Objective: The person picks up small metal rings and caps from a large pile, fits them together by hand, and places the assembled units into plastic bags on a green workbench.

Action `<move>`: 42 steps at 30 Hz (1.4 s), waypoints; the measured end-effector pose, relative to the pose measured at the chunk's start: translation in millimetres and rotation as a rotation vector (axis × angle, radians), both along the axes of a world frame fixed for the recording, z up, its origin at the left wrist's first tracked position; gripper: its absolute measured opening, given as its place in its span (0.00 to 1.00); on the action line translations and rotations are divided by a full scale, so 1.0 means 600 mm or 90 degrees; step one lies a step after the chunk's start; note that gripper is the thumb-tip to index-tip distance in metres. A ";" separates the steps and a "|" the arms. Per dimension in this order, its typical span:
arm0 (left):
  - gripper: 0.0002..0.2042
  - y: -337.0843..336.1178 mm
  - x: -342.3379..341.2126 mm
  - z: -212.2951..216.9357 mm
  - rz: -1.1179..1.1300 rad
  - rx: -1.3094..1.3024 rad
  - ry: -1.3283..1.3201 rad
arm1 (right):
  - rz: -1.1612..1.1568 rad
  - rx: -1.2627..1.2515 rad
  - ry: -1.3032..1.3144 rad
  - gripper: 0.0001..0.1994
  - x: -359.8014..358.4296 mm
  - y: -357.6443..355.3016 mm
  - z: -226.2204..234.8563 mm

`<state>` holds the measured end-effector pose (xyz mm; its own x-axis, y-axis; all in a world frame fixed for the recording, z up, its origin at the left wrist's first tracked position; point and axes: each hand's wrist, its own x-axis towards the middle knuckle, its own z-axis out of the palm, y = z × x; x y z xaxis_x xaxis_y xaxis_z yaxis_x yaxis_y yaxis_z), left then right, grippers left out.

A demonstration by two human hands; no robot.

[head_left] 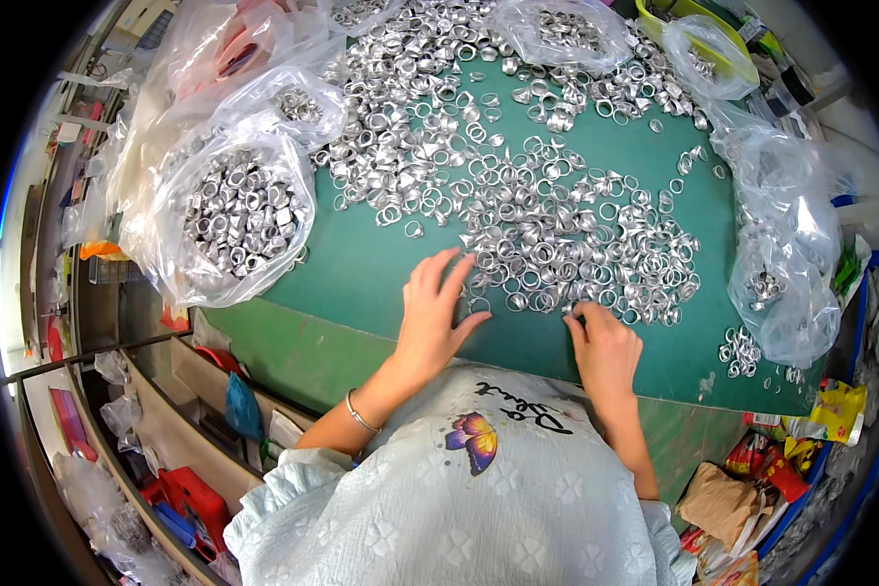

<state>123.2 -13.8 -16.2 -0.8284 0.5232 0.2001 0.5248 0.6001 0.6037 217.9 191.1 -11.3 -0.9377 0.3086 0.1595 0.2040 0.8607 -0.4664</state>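
A wide pile of silver metal rings [537, 230] lies spread over the green tabletop [361, 256]. At the pile's near left edge is my left hand [433, 311], fingers apart and holding nothing. A single ring [480, 305] lies by its thumb. My right hand [607, 350] is at the near edge of the pile, thumb and forefinger pinched on a ring [567, 310] that is partly hidden by the fingertips. A larger heap of rings [391, 127] reaches back behind the pile.
A clear plastic bag [171, 234] full of rings stands at the left. More clear bags lie at the back [610, 44] and along the right side [786, 244]. A small ring cluster [739, 354] sits near the right corner. A yellow-green basin [742, 61] stands at the far right.
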 end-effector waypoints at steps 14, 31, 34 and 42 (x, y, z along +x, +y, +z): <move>0.28 -0.017 -0.006 -0.005 0.053 0.010 -0.046 | -0.068 -0.098 0.101 0.09 -0.025 0.027 -0.005; 0.32 0.015 -0.017 -0.016 -0.071 -0.099 0.036 | 0.109 -0.129 0.060 0.14 -0.110 -0.044 0.016; 0.28 0.038 -0.023 -0.031 -0.082 -0.118 0.065 | 0.143 0.042 -0.015 0.15 -0.116 -0.042 0.003; 0.22 0.048 -0.084 -0.056 -0.043 -0.076 0.114 | 0.014 0.043 -0.031 0.13 -0.114 -0.007 0.008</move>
<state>72.7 15.2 -49.8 -0.7474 0.6052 0.2742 0.6587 0.6211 0.4247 149.4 186.8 -6.7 -0.9510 0.2786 0.1341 0.2061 0.8944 -0.3969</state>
